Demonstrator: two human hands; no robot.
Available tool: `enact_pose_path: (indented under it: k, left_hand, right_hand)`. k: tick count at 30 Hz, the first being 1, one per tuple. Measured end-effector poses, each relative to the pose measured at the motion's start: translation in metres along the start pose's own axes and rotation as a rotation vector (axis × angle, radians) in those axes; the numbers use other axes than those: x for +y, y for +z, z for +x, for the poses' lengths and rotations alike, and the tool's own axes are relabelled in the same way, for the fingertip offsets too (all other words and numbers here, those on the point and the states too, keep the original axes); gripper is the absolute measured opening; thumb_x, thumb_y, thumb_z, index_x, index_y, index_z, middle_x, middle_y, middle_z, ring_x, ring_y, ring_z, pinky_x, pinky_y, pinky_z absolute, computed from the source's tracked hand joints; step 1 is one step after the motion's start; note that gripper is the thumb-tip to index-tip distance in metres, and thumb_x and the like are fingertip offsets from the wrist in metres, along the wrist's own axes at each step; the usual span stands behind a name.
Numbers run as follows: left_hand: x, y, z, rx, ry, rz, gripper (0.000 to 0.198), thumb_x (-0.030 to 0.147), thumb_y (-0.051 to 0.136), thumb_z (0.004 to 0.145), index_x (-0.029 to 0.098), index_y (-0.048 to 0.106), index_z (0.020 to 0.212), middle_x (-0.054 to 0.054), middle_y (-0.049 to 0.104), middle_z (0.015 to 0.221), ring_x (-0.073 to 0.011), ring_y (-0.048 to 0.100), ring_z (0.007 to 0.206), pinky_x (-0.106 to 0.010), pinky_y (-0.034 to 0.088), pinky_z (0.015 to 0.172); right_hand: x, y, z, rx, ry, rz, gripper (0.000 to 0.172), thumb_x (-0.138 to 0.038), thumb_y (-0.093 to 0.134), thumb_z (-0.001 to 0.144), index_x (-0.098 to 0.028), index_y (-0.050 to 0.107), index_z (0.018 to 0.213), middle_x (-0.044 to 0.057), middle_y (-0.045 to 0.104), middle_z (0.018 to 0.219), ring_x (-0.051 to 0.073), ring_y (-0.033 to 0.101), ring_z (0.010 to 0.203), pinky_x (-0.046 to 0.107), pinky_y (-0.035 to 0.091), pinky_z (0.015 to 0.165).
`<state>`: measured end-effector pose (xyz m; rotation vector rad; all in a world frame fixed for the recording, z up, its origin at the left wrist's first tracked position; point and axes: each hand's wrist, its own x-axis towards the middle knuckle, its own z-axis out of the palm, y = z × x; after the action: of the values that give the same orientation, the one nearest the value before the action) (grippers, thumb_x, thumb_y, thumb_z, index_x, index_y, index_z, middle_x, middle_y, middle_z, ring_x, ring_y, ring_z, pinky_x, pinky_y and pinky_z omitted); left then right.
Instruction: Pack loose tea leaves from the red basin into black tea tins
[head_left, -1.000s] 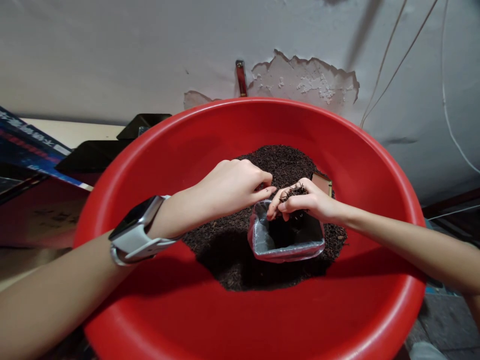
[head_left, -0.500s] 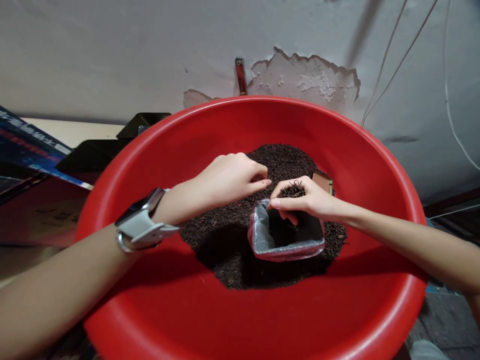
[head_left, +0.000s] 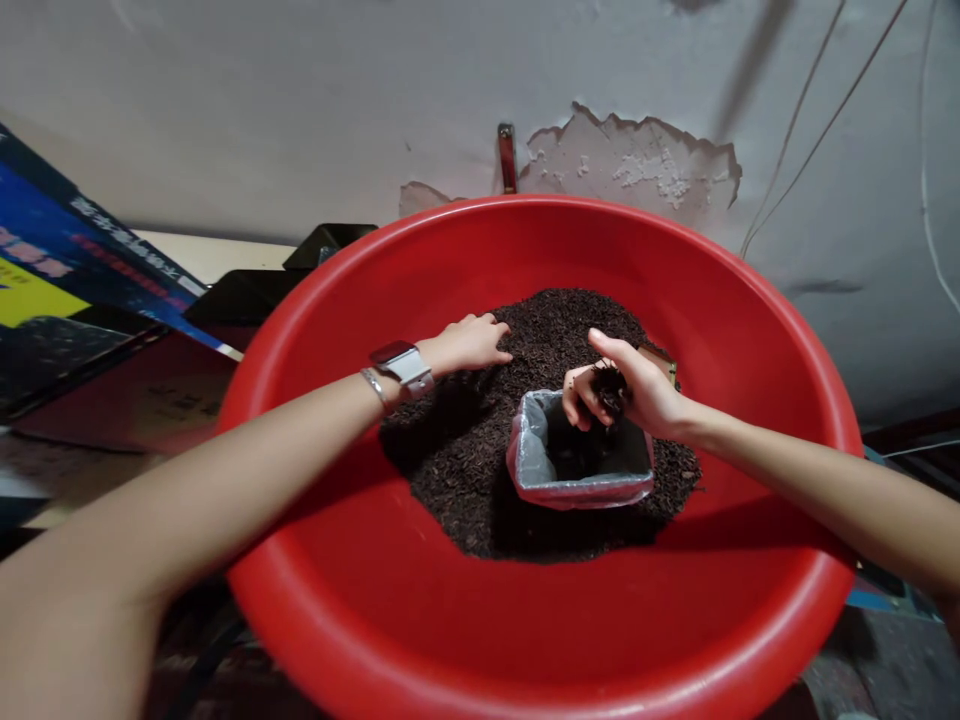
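Observation:
A heap of dark dried leaves that look like loose tea (head_left: 480, 480) lies in a large red plastic basin (head_left: 540, 640). On the heap stands a small squarish container lined with a clear plastic bag (head_left: 585, 490), its top facing up and its inside dark. My right hand (head_left: 626, 385) is over the container, fingers curled under a clump of tea leaves (head_left: 611, 388), thumb raised. My left hand (head_left: 472, 343), with a watch at the wrist, reaches onto the heap's far left side, fingers spread and fingertips touching the leaves.
A brown, gold-edged piece (head_left: 660, 362) shows behind my right hand. A red-brown object (head_left: 507, 158) leans on the peeling wall (head_left: 637, 160) beyond the basin. Black trays (head_left: 322, 245) and a blue printed box (head_left: 112, 240) are at the left. Cables hang at the right.
My left hand has moved left and down onto the heap, its fingers spreading. My right hand has turned and its thumb has lifted, the leaves still in its fingers. The view has shifted slightly.

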<state>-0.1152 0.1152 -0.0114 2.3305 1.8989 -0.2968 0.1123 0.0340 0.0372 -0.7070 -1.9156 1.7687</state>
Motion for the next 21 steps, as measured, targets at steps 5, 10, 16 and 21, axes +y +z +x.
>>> enact_pose_path:
  k: [5,10,16,21]
  left_hand:
    - [-0.025,-0.008,0.027,-0.088,-0.17,-0.073,0.069,0.054,0.054,0.076,0.013,0.047,0.132,-0.02,0.049,0.13,-0.0375,0.049,0.116,-0.042,0.039,0.096]
    - [-0.028,0.023,0.046,-0.16,-0.452,-0.257,0.089,0.062,0.047,0.078,0.004,0.027,0.142,-0.026,0.036,0.141,-0.0415,0.038,0.127,-0.046,0.035,0.1]
    - [0.004,0.055,0.074,-0.024,-0.614,-0.365,0.096,0.076,0.015,0.077,0.01,0.011,0.146,-0.029,0.013,0.148,-0.0495,0.02,0.132,-0.062,0.03,0.096]
    - [0.028,0.054,0.083,-0.021,-0.415,-0.546,0.116,0.09,0.036,0.056,0.016,0.019,0.144,-0.026,0.016,0.148,-0.0497,0.02,0.132,-0.059,0.028,0.099]
  right_hand:
    - [0.007,0.002,0.006,-0.04,0.042,0.024,0.038,-0.043,0.046,0.084,-0.013,0.056,0.064,0.003,0.058,0.063,0.012,0.054,0.056,0.026,0.045,0.056]
    - [0.009,0.008,0.007,-0.12,0.14,-0.042,0.028,-0.036,0.043,0.089,-0.013,0.056,0.079,0.001,0.057,0.071,0.009,0.054,0.059,0.022,0.047,0.051]
    - [0.013,0.011,0.009,-0.184,0.075,-0.199,0.034,-0.038,0.039,0.092,-0.013,0.057,0.077,-0.001,0.054,0.063,0.008,0.053,0.057,0.019,0.046,0.053]
    - [0.017,0.01,0.011,-0.202,0.046,-0.261,0.036,-0.04,0.037,0.093,-0.014,0.059,0.081,-0.001,0.055,0.062,0.008,0.054,0.058,0.019,0.044,0.056]
